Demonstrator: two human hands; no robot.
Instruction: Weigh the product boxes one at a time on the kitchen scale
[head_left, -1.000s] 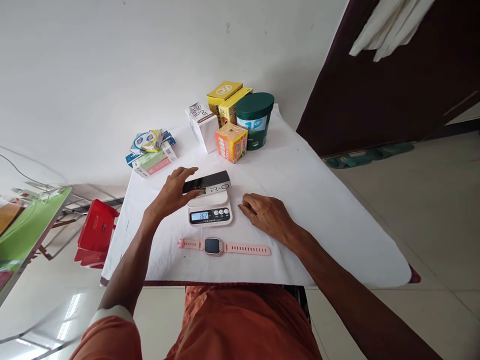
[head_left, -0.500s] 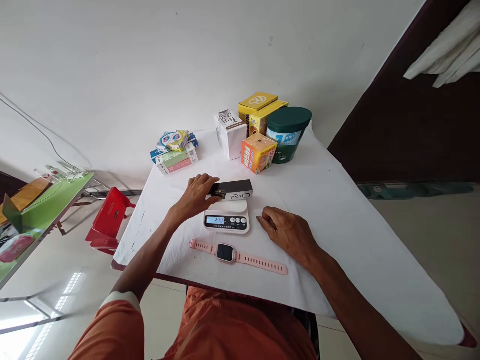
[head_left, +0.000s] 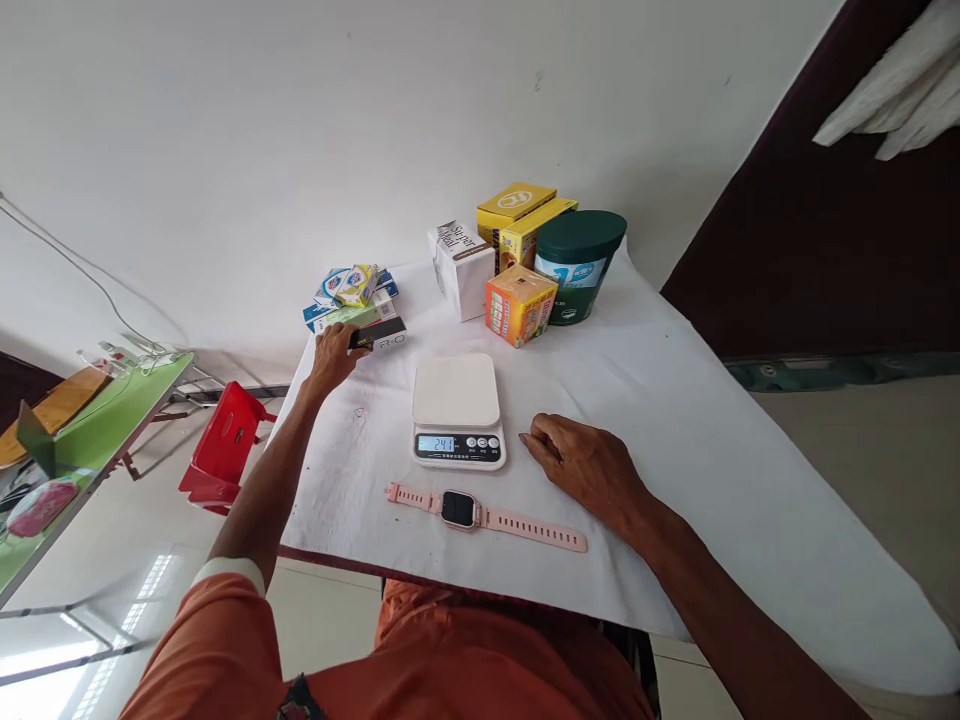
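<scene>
My left hand (head_left: 336, 358) grips one end of a long black-and-white box (head_left: 384, 335), holding it in front of the small boxes at the table's left. Nothing lies on the white plate of the kitchen scale (head_left: 456, 392), whose lit display appears to read 241. My right hand (head_left: 581, 458) rests on the cloth to the right of the scale, fingers curled in; whether anything is under them is hidden. A pink-strapped smartwatch (head_left: 458, 509) lies stretched out between the scale and the table's near edge.
Several small boxes (head_left: 360, 285) are stacked at the back left. Toward the wall stand a white box (head_left: 463, 275), an orange box (head_left: 520, 308), yellow boxes (head_left: 517, 205) and a dark green tub (head_left: 577, 265). A red chair (head_left: 225, 445) stands left of the white-clothed table (head_left: 720, 520).
My left hand has lifted the black-and-white box off the scale and carried it left to the stacked boxes. The scale's plate is now uncovered. My right hand has stayed put.
</scene>
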